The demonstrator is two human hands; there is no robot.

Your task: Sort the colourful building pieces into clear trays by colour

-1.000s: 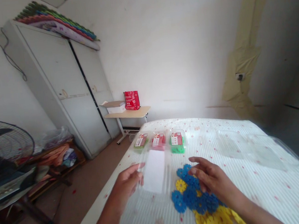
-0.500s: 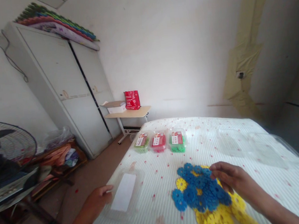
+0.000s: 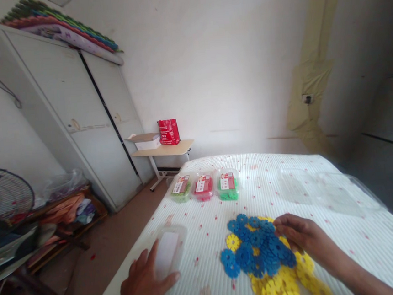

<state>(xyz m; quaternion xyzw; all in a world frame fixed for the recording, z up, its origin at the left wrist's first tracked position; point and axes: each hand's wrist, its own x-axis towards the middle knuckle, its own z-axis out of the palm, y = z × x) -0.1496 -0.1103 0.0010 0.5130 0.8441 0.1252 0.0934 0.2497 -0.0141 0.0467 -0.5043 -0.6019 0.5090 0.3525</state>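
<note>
My left hand [image 3: 144,278] lies over the near left part of a clear plastic box [image 3: 182,240] with a white paper label [image 3: 166,251]. Its thumb and fingers are spread apart, and the hand hides part of the box. At the right side of a pile of blue snowflake discs [image 3: 256,248], my right hand [image 3: 298,232] has its fingers curled together, fingertips against the pile. Whatever is between them is hidden. Yellow snowflake discs [image 3: 280,287] lie under and in front of the blue ones.
Beyond the pile stand three labelled clear boxes: one with olive-green pieces [image 3: 181,189], one with red pieces [image 3: 203,187] and one with bright green pieces [image 3: 228,186]. Clear plastic containers [image 3: 338,192] lie at the right. A fan [image 3: 4,192] stands off the table's left side.
My left hand has moved from the box's left edge to over its near part, with fingers now spread. The right hand stays at the pile. The view has turned slightly right.
</note>
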